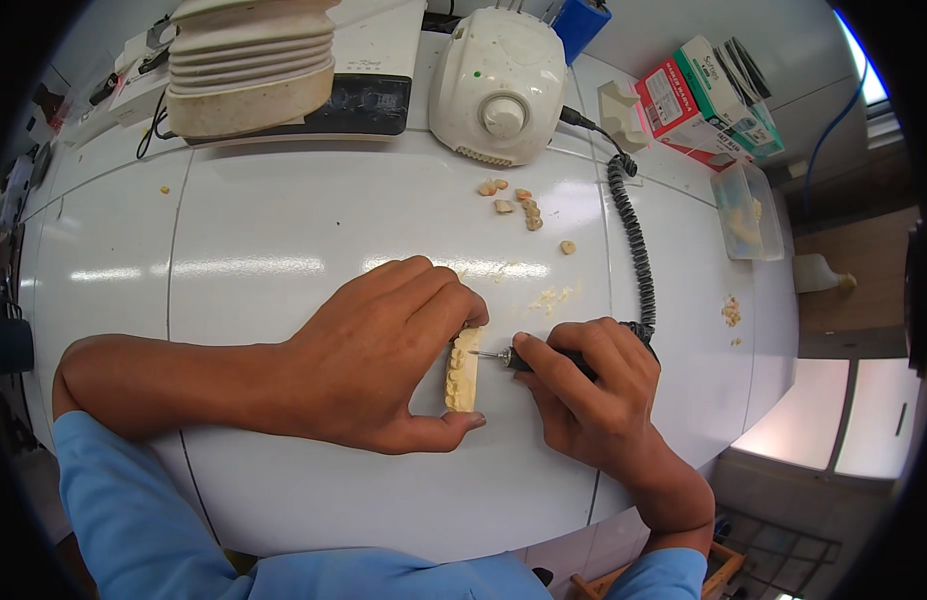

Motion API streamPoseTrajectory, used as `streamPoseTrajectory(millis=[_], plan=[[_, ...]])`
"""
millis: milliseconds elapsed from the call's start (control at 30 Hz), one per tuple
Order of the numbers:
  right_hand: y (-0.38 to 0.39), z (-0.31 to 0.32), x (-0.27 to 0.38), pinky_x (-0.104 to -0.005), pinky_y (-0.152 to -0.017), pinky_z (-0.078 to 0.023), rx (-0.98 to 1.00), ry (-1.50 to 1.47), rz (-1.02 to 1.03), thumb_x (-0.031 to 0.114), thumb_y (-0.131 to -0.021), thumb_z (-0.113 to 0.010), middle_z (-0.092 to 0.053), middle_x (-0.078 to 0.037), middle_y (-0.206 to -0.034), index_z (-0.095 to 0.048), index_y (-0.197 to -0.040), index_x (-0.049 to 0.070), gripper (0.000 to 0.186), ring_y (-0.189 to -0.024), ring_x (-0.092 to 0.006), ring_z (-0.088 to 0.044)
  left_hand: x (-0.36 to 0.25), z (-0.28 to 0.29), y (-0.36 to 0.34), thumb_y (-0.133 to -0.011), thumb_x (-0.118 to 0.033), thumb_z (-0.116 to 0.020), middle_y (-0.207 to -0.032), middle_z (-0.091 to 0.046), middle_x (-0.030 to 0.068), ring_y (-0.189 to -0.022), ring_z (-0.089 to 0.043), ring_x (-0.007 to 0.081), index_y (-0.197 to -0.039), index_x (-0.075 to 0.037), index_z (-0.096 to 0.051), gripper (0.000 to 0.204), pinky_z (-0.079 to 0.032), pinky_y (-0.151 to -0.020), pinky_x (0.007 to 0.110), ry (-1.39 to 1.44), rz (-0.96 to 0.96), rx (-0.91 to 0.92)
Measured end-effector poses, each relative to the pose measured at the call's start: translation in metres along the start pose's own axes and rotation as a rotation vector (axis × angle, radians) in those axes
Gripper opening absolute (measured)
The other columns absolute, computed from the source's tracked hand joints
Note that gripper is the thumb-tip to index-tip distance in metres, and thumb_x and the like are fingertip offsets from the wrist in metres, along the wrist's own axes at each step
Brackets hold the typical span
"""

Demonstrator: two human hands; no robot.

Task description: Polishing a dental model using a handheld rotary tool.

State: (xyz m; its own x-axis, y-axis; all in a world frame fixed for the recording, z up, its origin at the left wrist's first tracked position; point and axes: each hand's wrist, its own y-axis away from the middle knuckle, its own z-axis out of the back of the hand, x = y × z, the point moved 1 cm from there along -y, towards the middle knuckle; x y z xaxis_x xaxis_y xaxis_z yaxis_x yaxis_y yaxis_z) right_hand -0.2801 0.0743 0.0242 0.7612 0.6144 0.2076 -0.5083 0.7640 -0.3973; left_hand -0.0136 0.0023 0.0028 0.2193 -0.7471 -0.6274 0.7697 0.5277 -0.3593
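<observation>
A pale yellow plaster dental cast [465,382] with a row of teeth along its left side stands lengthwise on the white table. My left hand [373,355] grips it by its two ends, fingers at the far end and thumb at the near one. In my right hand [603,390] is a black handpiece [501,357], held like a pen. Its thin metal bur points left and meets the cast near the teeth, though actual contact is hard to make out. Cream shavings [553,297] lie on the table beyond my hands.
Several tooth-coloured pieces [531,214] lie beyond the cast. A coiled black cord [635,240] runs from a white control box [498,85] toward my right hand. A ribbed hose [251,75] hangs at the far left. Cardboard boxes [703,105] and a clear plastic tub [748,212] stand right.
</observation>
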Motion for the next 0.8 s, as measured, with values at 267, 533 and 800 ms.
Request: streamPoseTrajectory(millis=[267,533,800], plan=[[-0.0019,0.0012,-0.0022,-0.0356,-0.067,-0.047,-0.010,0.009,-0.021,0.011,-0.081,-0.096,-0.068,-0.003,-0.096,-0.089,-0.120,0.012,0.039,-0.079,-0.0197,-0.063,0.0006,0.0011,0.0003,-0.083,-0.033,-0.099,-0.113,-0.068,0.0199,-0.100,-0.068,0.0367,-0.130,0.004,-0.067,0.068,-0.056,-0.087,0.046,0.001,-0.003,0.024],[-0.0005,0.0015,-0.0020,-0.0357,-0.067,-0.047,0.001,-0.009,0.001,0.011,-0.081,-0.096,-0.069,-0.002,-0.096,-0.089,-0.120,0.013,0.040,-0.079,-0.0198,-0.064,0.0014,0.0016,0.0002,-0.081,-0.032,-0.099,-0.114,-0.069,0.0203,-0.102,-0.068,0.0373,-0.132,0.004,-0.066,0.070,-0.056,-0.088,0.047,0.009,-0.011,0.034],[-0.0004,0.0011,-0.0030,-0.0359,-0.066,-0.048,0.000,0.005,-0.004,0.011,-0.080,-0.096,-0.069,-0.002,-0.097,-0.089,-0.120,0.014,0.041,-0.079,-0.0195,-0.064,0.0013,0.0028,-0.0001,-0.080,-0.032,-0.099,-0.114,-0.068,0.0202,-0.102,-0.068,0.0373,-0.131,0.004,-0.066,0.071,-0.056,-0.087,0.046,0.015,-0.007,0.047]])
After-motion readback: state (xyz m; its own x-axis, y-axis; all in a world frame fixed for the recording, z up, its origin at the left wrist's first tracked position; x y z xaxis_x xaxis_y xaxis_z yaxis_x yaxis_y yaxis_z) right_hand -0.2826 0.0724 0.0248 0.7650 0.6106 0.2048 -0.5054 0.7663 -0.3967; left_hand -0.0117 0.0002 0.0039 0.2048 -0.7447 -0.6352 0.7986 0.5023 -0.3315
